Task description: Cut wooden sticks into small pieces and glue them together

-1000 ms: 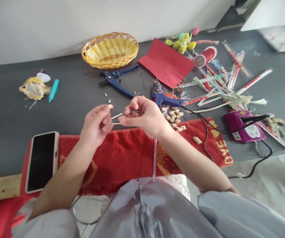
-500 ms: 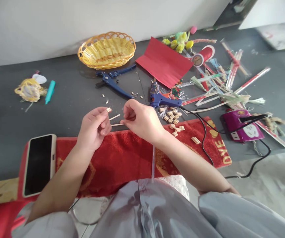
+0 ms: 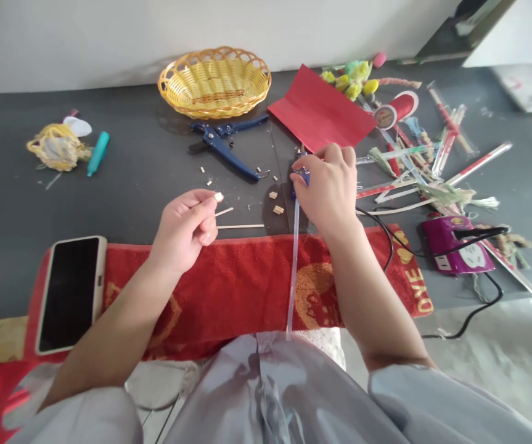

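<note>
My left hand (image 3: 189, 231) is closed in a pinch on a small pale wooden piece (image 3: 219, 197), held up above the table. Just right of that hand, a thin wooden stick (image 3: 242, 226) lies by the towel's edge, with a shorter stick (image 3: 225, 211) behind it. My right hand (image 3: 328, 185) has its fingers curled over a blue hot glue gun (image 3: 301, 158), covering most of it. From near the gun a long clear glue stick (image 3: 293, 265) runs toward me across the red towel (image 3: 242, 283). Two small wooden bundles (image 3: 278, 210) show left of my right hand.
Behind stand a yellow wicker basket (image 3: 214, 111), blue cutters (image 3: 229, 154) and red paper (image 3: 319, 111). Thread spool (image 3: 403, 108), wrapped sticks and a purple power adapter (image 3: 455, 246) with black cords lie right. A phone (image 3: 69, 296) and teal pen (image 3: 98, 154) are left.
My right hand has left the thin stick beside my left hand and moved right onto the glue gun. My left hand still pinches the small wooden piece. The view has shifted slightly.
</note>
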`<state>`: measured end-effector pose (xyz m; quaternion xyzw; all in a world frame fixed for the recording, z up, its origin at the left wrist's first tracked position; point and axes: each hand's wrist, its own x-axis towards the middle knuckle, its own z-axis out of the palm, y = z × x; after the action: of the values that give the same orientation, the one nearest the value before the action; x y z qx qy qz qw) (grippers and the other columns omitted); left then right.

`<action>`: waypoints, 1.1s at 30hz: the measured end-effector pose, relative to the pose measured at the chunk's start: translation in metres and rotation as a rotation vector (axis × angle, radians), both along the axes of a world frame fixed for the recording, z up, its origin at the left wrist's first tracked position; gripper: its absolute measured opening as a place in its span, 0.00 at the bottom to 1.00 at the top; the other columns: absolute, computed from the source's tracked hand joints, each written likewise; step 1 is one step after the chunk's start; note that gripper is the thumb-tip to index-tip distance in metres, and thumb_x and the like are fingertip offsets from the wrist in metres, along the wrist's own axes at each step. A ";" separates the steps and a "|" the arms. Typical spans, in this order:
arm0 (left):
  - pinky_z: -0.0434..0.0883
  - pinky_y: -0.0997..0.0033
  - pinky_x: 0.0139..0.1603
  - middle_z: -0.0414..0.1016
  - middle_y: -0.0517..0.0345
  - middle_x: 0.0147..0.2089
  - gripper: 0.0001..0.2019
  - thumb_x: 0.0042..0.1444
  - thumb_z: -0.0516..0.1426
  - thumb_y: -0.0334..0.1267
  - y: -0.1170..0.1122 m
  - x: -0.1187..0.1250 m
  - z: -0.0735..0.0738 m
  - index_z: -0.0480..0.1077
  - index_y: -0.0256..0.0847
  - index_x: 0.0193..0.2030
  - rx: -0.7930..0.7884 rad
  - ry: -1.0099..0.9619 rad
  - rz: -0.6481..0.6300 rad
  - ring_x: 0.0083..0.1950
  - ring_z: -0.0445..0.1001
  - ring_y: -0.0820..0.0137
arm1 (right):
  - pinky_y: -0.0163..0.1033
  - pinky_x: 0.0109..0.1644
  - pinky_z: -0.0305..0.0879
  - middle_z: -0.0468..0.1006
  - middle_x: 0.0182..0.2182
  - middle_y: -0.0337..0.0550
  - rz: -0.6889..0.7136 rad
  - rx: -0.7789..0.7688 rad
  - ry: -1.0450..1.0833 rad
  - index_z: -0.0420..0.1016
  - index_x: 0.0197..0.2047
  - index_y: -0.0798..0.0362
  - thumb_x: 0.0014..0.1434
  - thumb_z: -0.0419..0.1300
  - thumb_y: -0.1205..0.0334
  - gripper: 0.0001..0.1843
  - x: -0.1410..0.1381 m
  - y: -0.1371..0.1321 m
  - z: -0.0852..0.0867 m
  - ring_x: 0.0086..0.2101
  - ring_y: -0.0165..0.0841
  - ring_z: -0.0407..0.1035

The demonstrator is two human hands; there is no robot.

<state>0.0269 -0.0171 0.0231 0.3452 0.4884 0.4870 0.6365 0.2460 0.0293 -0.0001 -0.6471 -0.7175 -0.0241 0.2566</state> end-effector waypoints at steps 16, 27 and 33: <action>0.51 0.79 0.14 0.58 0.70 0.13 0.02 0.48 0.61 0.35 0.001 -0.003 0.002 0.72 0.39 0.29 0.047 -0.033 0.003 0.12 0.54 0.83 | 0.63 0.49 0.60 0.70 0.42 0.54 0.007 -0.003 -0.276 0.77 0.33 0.55 0.65 0.51 0.59 0.16 -0.026 0.018 -0.023 0.50 0.51 0.61; 0.50 0.79 0.14 0.57 0.70 0.14 0.03 0.50 0.60 0.34 -0.001 -0.002 0.003 0.71 0.40 0.28 0.039 -0.003 0.001 0.12 0.54 0.83 | 0.65 0.50 0.59 0.70 0.44 0.56 0.018 -0.028 -0.224 0.77 0.32 0.55 0.64 0.51 0.60 0.16 -0.025 0.021 -0.028 0.52 0.53 0.60; 0.49 0.79 0.14 0.59 0.69 0.13 0.04 0.47 0.62 0.36 -0.001 -0.002 0.001 0.71 0.40 0.28 0.061 -0.025 -0.015 0.12 0.55 0.82 | 0.64 0.50 0.59 0.70 0.44 0.56 0.009 -0.086 -0.275 0.77 0.31 0.57 0.63 0.52 0.62 0.15 -0.030 0.020 -0.024 0.52 0.52 0.60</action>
<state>0.0249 -0.0182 0.0241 0.3620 0.4628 0.5012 0.6353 0.2162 0.0492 -0.0245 -0.6447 -0.7493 -0.0807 0.1281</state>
